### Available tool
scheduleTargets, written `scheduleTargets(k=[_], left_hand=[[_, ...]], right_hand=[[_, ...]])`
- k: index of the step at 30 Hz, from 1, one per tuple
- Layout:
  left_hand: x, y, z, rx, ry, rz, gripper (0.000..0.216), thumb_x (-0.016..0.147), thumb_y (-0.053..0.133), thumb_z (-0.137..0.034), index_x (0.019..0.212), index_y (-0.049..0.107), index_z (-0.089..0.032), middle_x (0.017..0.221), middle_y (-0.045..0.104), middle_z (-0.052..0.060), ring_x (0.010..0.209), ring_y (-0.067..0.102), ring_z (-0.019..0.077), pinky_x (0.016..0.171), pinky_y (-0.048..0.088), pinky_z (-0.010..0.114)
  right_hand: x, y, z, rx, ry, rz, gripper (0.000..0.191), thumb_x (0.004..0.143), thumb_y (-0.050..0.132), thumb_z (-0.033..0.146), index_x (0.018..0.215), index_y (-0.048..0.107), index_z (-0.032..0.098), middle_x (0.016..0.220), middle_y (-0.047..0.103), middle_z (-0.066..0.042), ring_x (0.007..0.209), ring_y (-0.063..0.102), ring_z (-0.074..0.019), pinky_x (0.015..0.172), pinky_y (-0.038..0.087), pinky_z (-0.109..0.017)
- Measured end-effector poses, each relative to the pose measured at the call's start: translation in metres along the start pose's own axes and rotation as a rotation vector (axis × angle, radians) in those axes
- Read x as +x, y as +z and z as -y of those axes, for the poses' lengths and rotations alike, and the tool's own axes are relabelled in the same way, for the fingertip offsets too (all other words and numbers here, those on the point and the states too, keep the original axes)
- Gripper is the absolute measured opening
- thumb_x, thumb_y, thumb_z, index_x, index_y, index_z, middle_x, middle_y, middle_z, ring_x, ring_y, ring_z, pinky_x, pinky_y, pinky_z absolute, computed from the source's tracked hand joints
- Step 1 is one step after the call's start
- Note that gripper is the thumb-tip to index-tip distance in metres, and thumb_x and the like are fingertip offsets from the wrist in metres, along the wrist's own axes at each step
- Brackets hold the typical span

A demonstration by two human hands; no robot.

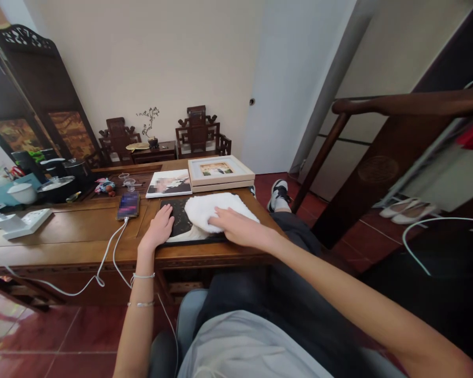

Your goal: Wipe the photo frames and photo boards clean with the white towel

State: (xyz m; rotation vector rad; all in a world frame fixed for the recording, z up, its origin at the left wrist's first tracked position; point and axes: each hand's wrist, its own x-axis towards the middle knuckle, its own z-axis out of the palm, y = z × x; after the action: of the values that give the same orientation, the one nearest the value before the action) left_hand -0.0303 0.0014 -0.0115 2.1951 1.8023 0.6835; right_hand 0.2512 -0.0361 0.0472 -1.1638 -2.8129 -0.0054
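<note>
A dark framed picture (180,223) lies flat on the wooden table (74,236) in front of me. My left hand (158,227) rests flat on the picture's left edge, fingers spread and holding nothing. My right hand (236,227) presses down on a white cloth (211,207) that covers the right part of the picture, fingers flat on the cloth.
Behind the picture lie a photo print (169,184) and a stacked white-framed picture (219,172). A phone (128,205) with a white cable (106,260) sits to the left, with a power strip (26,222), bowls and pots further left. Carved chairs stand by the far wall.
</note>
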Motion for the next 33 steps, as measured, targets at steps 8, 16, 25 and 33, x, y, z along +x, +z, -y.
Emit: scheduleTargets(k=[8, 16, 25, 33], left_hand=[[0.001, 0.001, 0.003, -0.022, 0.013, -0.023, 0.051, 0.101, 0.037, -0.031, 0.148, 0.051, -0.021, 0.164, 0.042, 0.010, 0.155, 0.033, 0.0237, 0.128, 0.026, 0.050], [0.001, 0.006, 0.001, -0.008, 0.010, -0.041, 0.053, 0.101, 0.034, -0.030, 0.149, 0.050, -0.017, 0.165, 0.038, 0.013, 0.156, 0.031, 0.0261, 0.127, 0.026, 0.053], [0.000, 0.000, -0.001, -0.013, -0.002, 0.009, 0.053, 0.102, 0.034, -0.032, 0.151, 0.047, -0.017, 0.166, 0.036, 0.012, 0.156, 0.030, 0.0259, 0.128, 0.023, 0.052], [0.000, -0.002, -0.003, -0.043, -0.025, -0.001, 0.051, 0.102, 0.036, -0.029, 0.150, 0.049, -0.017, 0.167, 0.035, 0.012, 0.156, 0.030, 0.0241, 0.129, 0.024, 0.049]], right_hand=[[0.068, -0.008, -0.020, -0.057, 0.122, -0.005, 0.053, 0.084, 0.037, -0.005, 0.125, 0.063, 0.014, 0.114, 0.069, -0.021, 0.110, 0.064, -0.0342, 0.086, 0.047, -0.039], [-0.045, 0.011, 0.041, 0.025, -0.085, -0.039, 0.068, 0.069, 0.039, -0.011, 0.124, 0.064, 0.022, 0.142, 0.060, -0.015, 0.144, 0.042, -0.0371, 0.110, 0.039, -0.059], [0.028, 0.001, 0.011, -0.004, 0.004, -0.002, 0.056, 0.077, 0.040, -0.008, 0.121, 0.065, 0.015, 0.120, 0.068, -0.021, 0.126, 0.058, -0.0361, 0.102, 0.047, -0.051], [0.080, 0.005, 0.004, -0.039, 0.067, -0.059, 0.056, 0.082, 0.037, -0.007, 0.127, 0.063, 0.014, 0.123, 0.066, -0.023, 0.124, 0.057, -0.0377, 0.101, 0.044, -0.059]])
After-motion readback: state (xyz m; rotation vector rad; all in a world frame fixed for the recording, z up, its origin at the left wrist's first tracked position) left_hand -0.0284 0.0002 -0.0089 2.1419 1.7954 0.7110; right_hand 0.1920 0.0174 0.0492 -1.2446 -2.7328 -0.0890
